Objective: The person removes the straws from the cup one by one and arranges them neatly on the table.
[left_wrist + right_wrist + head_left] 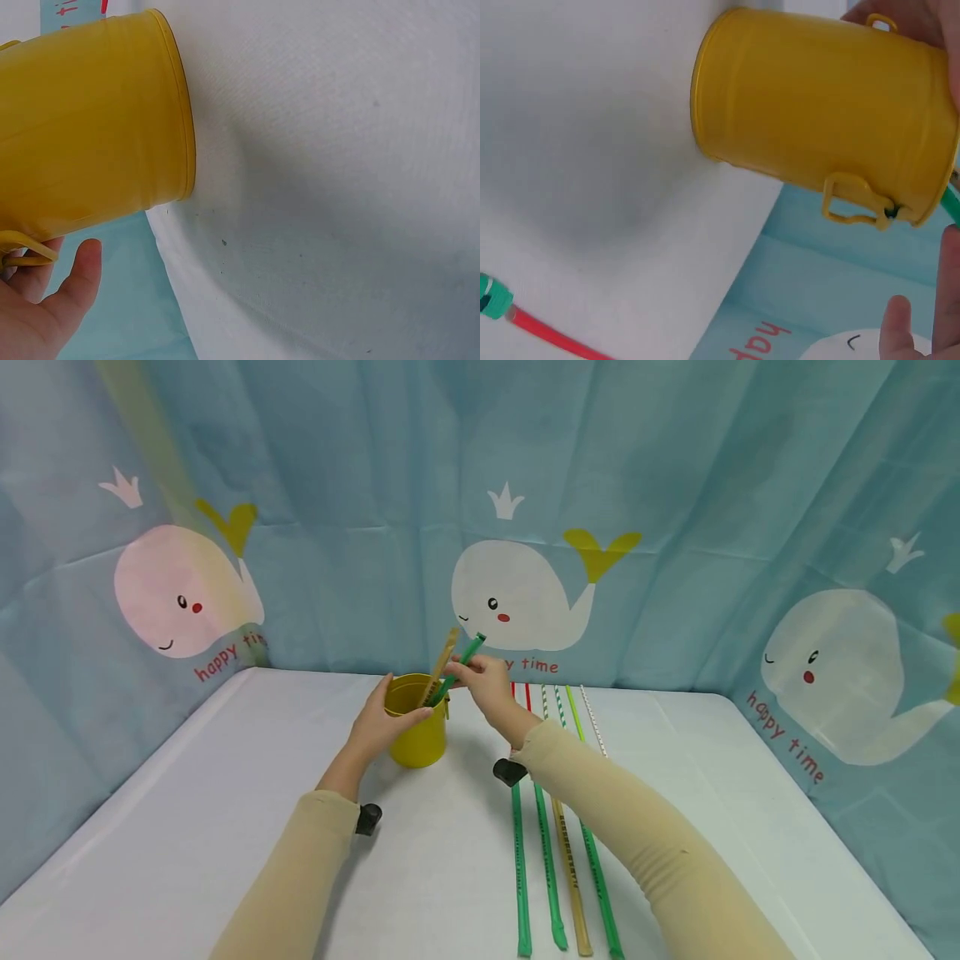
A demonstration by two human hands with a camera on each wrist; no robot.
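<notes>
A small yellow bucket (417, 745) stands upright on the white table, with small loop handles on its sides. My left hand (380, 723) holds it near the rim, thumb along the front and fingers at the left. With thumb and fingers, my right hand (486, 683) pinches a slim green wrapped straw (470, 652), slanted with its lower end inside the bucket. Beside it a tan wrapped straw (447, 653) leans in the bucket. Their lower ends are hidden. In the right wrist view, the bucket (817, 105) hides part of the left hand.
Several green wrapped straws (519, 868) and a tan one (570, 860) lie lengthwise on the table (450, 877), right of the bucket. Beyond them lie thin red, striped and green straws (573, 714), partly behind the right forearm. A blue whale-print curtain (360, 568) hangs behind.
</notes>
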